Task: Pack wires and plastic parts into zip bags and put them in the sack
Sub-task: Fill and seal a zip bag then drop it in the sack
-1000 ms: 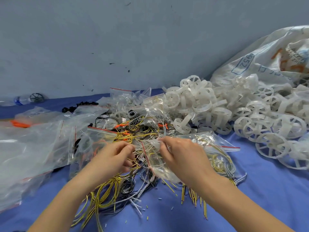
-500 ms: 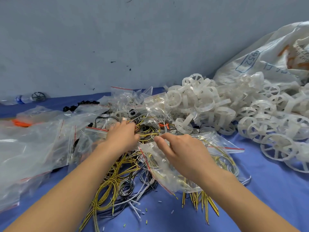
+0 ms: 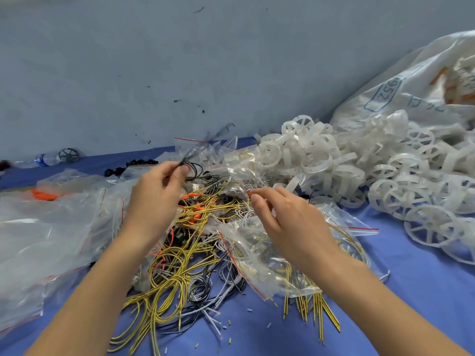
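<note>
Blue table (image 3: 411, 291) | zip bag (image 3: 259, 268): yellow wires (image 3: 343, 236) | left fingers (image 3: 177, 176) pinch black wires (image 3: 195, 166) | right fingers (image 3: 262, 192): grip unclear

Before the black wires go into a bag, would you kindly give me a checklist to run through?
1. Grip on the black wires: ok, the left hand pinches them.
2. Wires clear of the wire tangle: cannot tell, blurred.
3. Hold on the zip bag: cannot tell; the right hand curls above it.
4. Bag mouth open: cannot tell.
5. The sack in view: ok, it lies at right behind the white plastic wheels.
</note>
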